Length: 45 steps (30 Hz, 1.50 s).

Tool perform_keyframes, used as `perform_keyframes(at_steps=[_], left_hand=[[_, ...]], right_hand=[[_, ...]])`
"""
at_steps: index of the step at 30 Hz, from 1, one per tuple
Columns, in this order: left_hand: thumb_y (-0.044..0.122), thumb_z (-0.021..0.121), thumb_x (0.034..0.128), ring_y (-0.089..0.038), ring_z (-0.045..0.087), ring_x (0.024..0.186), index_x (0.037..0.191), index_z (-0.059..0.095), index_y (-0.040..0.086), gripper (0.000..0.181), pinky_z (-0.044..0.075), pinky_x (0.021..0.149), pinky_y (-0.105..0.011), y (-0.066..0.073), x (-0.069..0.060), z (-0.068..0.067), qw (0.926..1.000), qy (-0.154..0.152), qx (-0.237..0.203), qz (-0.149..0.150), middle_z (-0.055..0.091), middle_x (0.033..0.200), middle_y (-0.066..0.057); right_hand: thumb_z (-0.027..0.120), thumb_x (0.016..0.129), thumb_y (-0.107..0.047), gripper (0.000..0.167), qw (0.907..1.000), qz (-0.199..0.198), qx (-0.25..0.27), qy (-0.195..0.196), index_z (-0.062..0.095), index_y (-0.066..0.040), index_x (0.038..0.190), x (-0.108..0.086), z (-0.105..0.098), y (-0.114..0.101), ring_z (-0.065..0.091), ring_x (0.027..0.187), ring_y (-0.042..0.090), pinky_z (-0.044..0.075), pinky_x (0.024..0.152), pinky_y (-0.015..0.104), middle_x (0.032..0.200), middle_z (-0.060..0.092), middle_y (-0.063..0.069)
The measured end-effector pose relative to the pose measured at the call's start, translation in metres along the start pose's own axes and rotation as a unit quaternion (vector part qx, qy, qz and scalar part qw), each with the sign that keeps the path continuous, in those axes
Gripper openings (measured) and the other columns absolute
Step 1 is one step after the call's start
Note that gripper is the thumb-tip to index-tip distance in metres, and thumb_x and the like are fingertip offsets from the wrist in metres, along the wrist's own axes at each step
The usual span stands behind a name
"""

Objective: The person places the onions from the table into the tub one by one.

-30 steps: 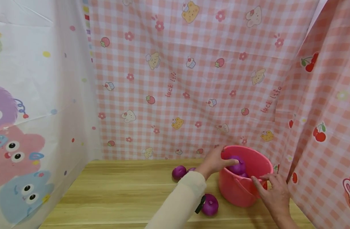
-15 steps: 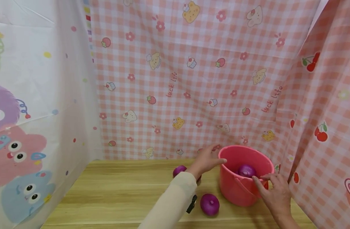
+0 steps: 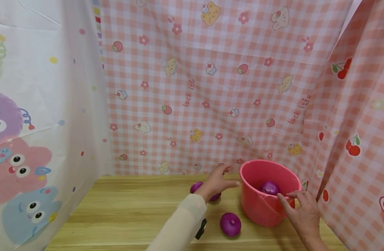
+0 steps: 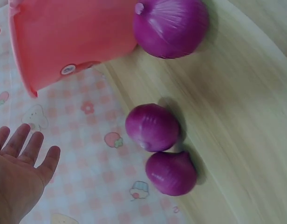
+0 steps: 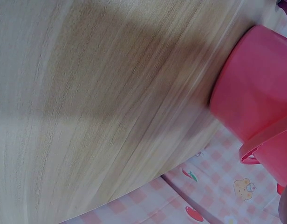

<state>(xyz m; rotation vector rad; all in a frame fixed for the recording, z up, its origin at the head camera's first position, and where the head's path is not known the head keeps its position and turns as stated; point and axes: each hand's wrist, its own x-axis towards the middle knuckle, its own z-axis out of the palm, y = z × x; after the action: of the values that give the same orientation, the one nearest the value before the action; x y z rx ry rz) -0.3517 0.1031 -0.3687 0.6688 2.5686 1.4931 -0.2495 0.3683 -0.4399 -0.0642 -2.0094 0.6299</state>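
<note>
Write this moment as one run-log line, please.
left hand: open, empty, beside pink bucket | right hand: grips pink bucket | inside bucket: purple onion visible | on table: three onions

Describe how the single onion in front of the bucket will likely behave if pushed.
The front onion would probably roll, since its sides are rounded. It looks free to shift, as neither hand is touching it. Its smooth, shiny skin could make it slightly slippery to grip.

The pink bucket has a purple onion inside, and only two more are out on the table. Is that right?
Not quite: three onions, not two, are out on the table, as the left wrist view shows. The pink bucket does have a purple onion inside.
</note>
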Motion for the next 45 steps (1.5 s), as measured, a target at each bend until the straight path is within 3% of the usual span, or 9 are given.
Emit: perform_keyframes(at_steps=[8,18,35,40,45], left_hand=[[0.040,0.082,0.0808,-0.029,0.048,0.131,0.148,0.047,0.018,0.079,0.042,0.106,-0.048,-0.017,-0.007,-0.004,0.9995,-0.006,0.025,0.017,0.055,0.140,-0.008],[0.041,0.083,0.0800,-0.029,0.051,0.129,0.147,0.048,0.015,0.080,0.045,0.105,-0.046,-0.040,-0.020,0.001,0.9994,-0.018,0.028,0.006,0.055,0.141,-0.007],[0.035,0.084,0.0798,-0.031,0.047,0.134,0.143,0.050,0.005,0.078,0.037,0.111,-0.047,-0.071,-0.041,0.008,0.9982,-0.031,0.051,0.010,0.053,0.143,-0.014],[0.034,0.085,0.0771,-0.031,0.049,0.132,0.143,0.051,0.006,0.079,0.038,0.110,-0.048,-0.078,-0.045,0.013,0.9986,-0.040,0.034,-0.004,0.057,0.139,-0.013],[0.031,0.087,0.0746,-0.032,0.050,0.130,0.142,0.052,0.007,0.080,0.039,0.109,-0.050,-0.084,-0.050,0.021,0.9988,-0.047,0.013,-0.013,0.059,0.137,-0.010]], right_hand=[[0.089,0.069,-0.012,0.027,1.0000,-0.002,0.003,0.004,0.068,-0.002,0.082,-0.001,0.000,0.000,0.053,0.091,0.029,0.030,0.080,0.013,0.084,0.061,0.011],[0.089,0.071,-0.014,0.026,1.0000,0.003,-0.003,0.002,0.068,-0.002,0.083,-0.002,-0.001,-0.001,0.053,0.089,0.029,0.037,0.077,0.029,0.085,0.061,0.012],[0.090,0.067,-0.011,0.028,0.9998,-0.014,0.004,0.011,0.068,-0.002,0.082,-0.001,0.001,0.001,0.053,0.087,0.028,0.036,0.076,0.023,0.084,0.061,0.012],[0.090,0.067,-0.011,0.028,0.9998,-0.011,0.007,0.012,0.068,-0.002,0.082,-0.001,0.001,0.001,0.052,0.088,0.028,0.032,0.078,0.013,0.085,0.061,0.011],[0.090,0.068,-0.012,0.028,0.9999,-0.009,0.006,0.010,0.068,-0.002,0.082,-0.002,0.001,0.001,0.052,0.088,0.027,0.032,0.077,0.014,0.085,0.060,0.011]])
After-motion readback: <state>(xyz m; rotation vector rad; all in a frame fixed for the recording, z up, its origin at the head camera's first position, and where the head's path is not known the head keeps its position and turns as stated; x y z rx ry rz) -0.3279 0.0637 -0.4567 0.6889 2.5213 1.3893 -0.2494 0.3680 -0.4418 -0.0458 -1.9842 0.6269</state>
